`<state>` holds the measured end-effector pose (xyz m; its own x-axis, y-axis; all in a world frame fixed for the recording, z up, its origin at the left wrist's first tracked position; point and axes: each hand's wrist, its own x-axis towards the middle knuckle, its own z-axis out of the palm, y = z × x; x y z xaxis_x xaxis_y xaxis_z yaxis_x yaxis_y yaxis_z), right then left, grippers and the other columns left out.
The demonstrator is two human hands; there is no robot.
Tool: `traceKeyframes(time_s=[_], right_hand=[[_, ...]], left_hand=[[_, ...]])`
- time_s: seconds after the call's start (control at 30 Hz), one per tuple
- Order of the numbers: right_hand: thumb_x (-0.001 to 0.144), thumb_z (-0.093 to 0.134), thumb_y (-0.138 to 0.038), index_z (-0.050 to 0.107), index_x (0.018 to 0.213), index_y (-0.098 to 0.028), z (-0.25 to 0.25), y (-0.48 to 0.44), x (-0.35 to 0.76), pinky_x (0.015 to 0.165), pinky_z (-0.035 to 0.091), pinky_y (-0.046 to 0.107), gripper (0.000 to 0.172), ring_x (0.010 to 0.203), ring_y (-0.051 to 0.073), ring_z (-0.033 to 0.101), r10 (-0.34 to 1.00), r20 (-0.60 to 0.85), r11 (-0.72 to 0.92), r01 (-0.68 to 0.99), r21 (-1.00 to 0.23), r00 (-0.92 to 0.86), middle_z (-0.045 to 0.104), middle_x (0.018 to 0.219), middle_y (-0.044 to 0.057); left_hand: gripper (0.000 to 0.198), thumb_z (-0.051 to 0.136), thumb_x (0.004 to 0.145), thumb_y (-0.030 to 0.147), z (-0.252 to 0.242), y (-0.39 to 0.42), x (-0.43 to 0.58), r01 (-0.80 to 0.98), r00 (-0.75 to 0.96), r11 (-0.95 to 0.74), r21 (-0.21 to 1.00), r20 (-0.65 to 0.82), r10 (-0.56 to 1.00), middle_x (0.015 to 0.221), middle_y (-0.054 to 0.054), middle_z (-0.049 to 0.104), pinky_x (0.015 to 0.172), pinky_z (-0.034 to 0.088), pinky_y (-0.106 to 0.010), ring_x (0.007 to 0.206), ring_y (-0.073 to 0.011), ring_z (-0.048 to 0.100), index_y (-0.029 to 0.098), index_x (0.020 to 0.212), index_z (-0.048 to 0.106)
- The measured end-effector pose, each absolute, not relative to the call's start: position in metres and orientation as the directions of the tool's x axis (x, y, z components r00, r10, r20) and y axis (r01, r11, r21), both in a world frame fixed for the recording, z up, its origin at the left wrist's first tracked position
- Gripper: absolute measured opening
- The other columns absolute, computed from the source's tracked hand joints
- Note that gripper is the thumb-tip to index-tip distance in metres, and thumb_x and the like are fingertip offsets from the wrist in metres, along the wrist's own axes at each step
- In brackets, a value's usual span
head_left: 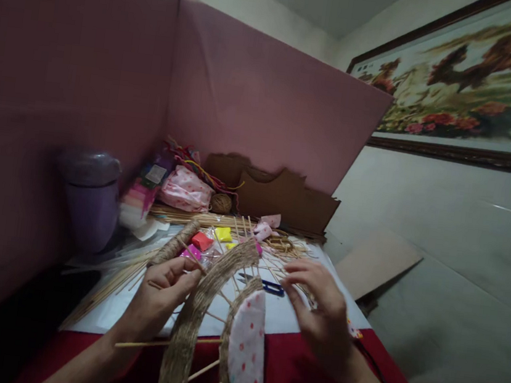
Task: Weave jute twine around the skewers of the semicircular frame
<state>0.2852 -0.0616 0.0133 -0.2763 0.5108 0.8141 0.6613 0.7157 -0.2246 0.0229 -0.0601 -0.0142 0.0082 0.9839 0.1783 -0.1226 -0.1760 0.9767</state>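
Observation:
A half-round twine-woven stick frame stands in front of me, with an outer band and an inner band of twine joined by thin sticks. White cloth with red dots covers its inner half-circle. My left hand is closed on the frame's left side, gripping one of its sticks near the outer band. To the right of the frame my right hand is raised, thumb and fingers drawn close together. Whatever may be between them is too fine to make out. Blue thread snips lie just beyond, near the right fingertips.
A twine-wrapped roll lies behind my left hand. Red clay packet and yellow packet sit mid-table. Thin sticks, a twine ball and brown cardboard are at the back. A purple bin stands left.

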Motion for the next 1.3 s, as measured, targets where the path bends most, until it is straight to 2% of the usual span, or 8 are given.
traceKeyframes(time_s=[0.13,0.23,0.4,0.67,0.87,0.93,1.03,1.3], right_hand=[[0.085,0.051,-0.034,0.063,0.084,-0.02,0.003,-0.06,0.373,0.066,0.048,0.032,0.018,0.07,0.02,0.061,0.736,0.652,0.223,0.845,-0.487,0.181,0.066,0.081,0.005],[0.081,0.049,-0.033,0.065,0.095,-0.018,-0.011,-0.056,0.423,0.073,0.048,0.034,0.026,0.087,0.024,0.063,0.853,0.469,-0.005,0.902,-0.431,0.229,0.066,0.096,0.01],[0.072,0.062,-0.041,0.062,0.111,-0.011,-0.04,-0.05,0.44,0.089,0.043,0.036,0.049,0.106,0.029,0.056,0.977,0.166,-0.086,0.957,-0.279,0.136,0.061,0.112,0.017],[0.075,0.055,-0.029,0.058,0.1,-0.011,-0.047,-0.042,0.42,0.08,0.042,0.031,0.031,0.093,0.024,0.058,0.974,0.206,-0.041,0.969,-0.242,0.093,0.058,0.102,0.014],[0.068,0.059,-0.029,0.054,0.08,-0.017,-0.051,-0.036,0.425,0.072,0.04,0.029,0.018,0.085,0.022,0.056,0.917,0.357,-0.042,0.935,-0.352,0.176,0.057,0.09,0.008],[0.063,0.061,-0.029,0.053,0.079,-0.019,-0.053,-0.034,0.428,0.069,0.039,0.028,0.02,0.083,0.022,0.055,0.909,0.349,-0.049,0.889,-0.455,0.229,0.058,0.086,0.005],[0.054,0.065,-0.025,0.054,0.078,-0.02,-0.053,-0.032,0.433,0.062,0.036,0.026,0.027,0.074,0.019,0.053,0.906,0.256,-0.103,0.761,-0.64,0.338,0.058,0.077,0.0],[0.045,0.064,-0.021,0.052,0.067,-0.018,-0.043,-0.028,0.436,0.043,0.029,0.02,0.026,0.047,0.01,0.042,0.923,-0.012,-0.22,0.502,-0.836,0.384,0.051,0.05,-0.006]], left_hand=[[0.025,0.074,0.061,0.036,-0.013,-0.059,0.023,-0.127,-0.025,-0.173,0.977,0.171,0.985,0.057,-0.001,0.058,0.045,0.035,-0.02,0.05,-0.0115,0.047,0.014,0.071,0.068],[0.025,0.074,0.061,0.036,-0.011,-0.06,0.026,-0.114,-0.088,-0.185,0.976,0.175,0.981,0.063,-0.001,0.062,0.048,0.037,-0.019,0.056,-0.012,0.05,0.014,0.071,0.068],[0.029,0.077,0.056,0.037,-0.013,-0.06,0.026,-0.073,-0.118,-0.153,0.985,0.144,0.983,0.062,0.002,0.062,0.048,0.037,-0.017,0.056,-0.0108,0.049,0.015,0.073,0.067],[0.038,0.076,0.056,0.045,-0.019,-0.052,0.019,-0.043,-0.089,-0.128,0.991,0.123,0.988,0.068,-0.002,0.063,0.049,0.039,-0.02,0.059,-0.0141,0.051,0.014,0.077,0.068],[0.036,0.075,0.056,0.044,-0.017,-0.053,0.02,-0.035,-0.102,-0.139,0.99,0.135,0.986,0.067,-0.001,0.063,0.05,0.038,-0.019,0.06,-0.0137,0.051,0.016,0.076,0.068],[0.035,0.077,0.054,0.044,-0.015,-0.054,0.022,-0.037,-0.099,-0.143,0.989,0.139,0.985,0.066,-0.001,0.063,0.05,0.039,-0.019,0.06,-0.014,0.051,0.016,0.073,0.068],[0.035,0.077,0.054,0.044,-0.014,-0.057,0.025,-0.059,-0.111,-0.147,0.987,0.139,0.984,0.064,0.0,0.063,0.05,0.039,-0.019,0.059,-0.0133,0.051,0.017,0.074,0.069],[0.031,0.077,0.055,0.041,-0.013,-0.058,0.027,-0.069,-0.112,-0.156,0.985,0.148,0.983,0.061,0.002,0.061,0.049,0.037,-0.017,0.056,-0.011,0.048,0.017,0.073,0.068]])
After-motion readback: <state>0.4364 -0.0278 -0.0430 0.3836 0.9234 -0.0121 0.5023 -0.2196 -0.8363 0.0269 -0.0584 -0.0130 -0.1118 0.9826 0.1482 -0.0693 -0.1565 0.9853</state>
